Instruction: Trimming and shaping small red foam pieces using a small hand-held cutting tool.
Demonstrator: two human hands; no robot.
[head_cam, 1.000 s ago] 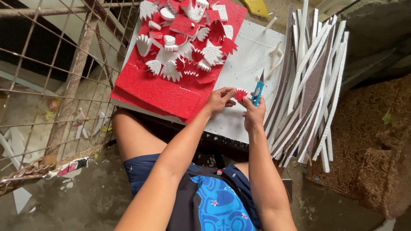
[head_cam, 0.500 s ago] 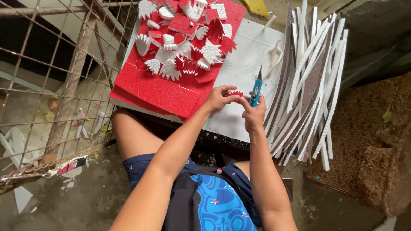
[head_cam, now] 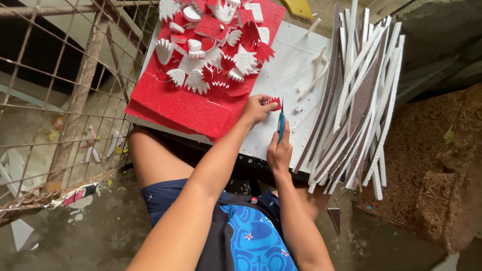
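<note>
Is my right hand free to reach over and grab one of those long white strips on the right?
Probably not yet: the right hand grips a blue craft knife. The path looks open, though; the strip pile lies just beside it on the white board, nothing between.

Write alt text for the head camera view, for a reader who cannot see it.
A seated person's left hand pins a small red foam piece on a white foam board while the right hand cuts it with a blue craft knife. Red foam sheets with white and red cutouts lie to the left, and long foam strips to the right.
</note>
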